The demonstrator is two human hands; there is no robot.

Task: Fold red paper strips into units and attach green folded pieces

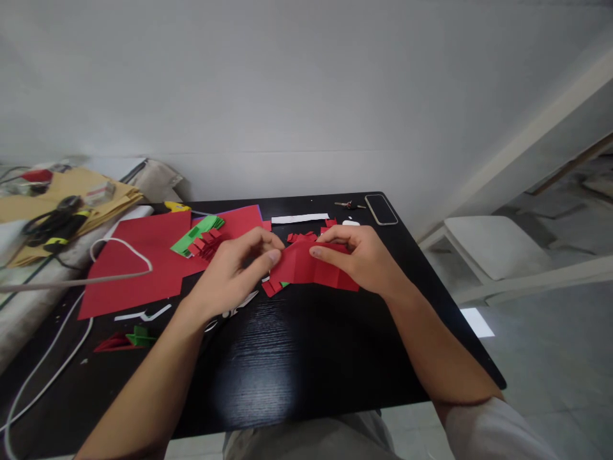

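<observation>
Room first: the glossy black counter (297, 358) ran from beneath your wrists to its near edge, just ahead of your lap. Its right edge slanted past your right forearm, with a white seat (495, 246) beyond it; the far edge met the wall (297, 102). Over on your left, large red sheets (138, 255) took up the surface, and scissors (234, 310) lay right beside your left wrist. A phone (381, 209) sat at the far right corner, keys (352, 206) near it.

In came both forearms, converging from the lower corners! Your left hand (228, 271) curled inward, thumb and forefinger closed on the left end of the creased red paper (302, 265). Your right hand (361, 260) arched over its right part, thumb pressed to the front, fingers bent behind. So there it was, the paper, stretched between both grips, small red folded pieces (300, 237) just behind it.
</observation>
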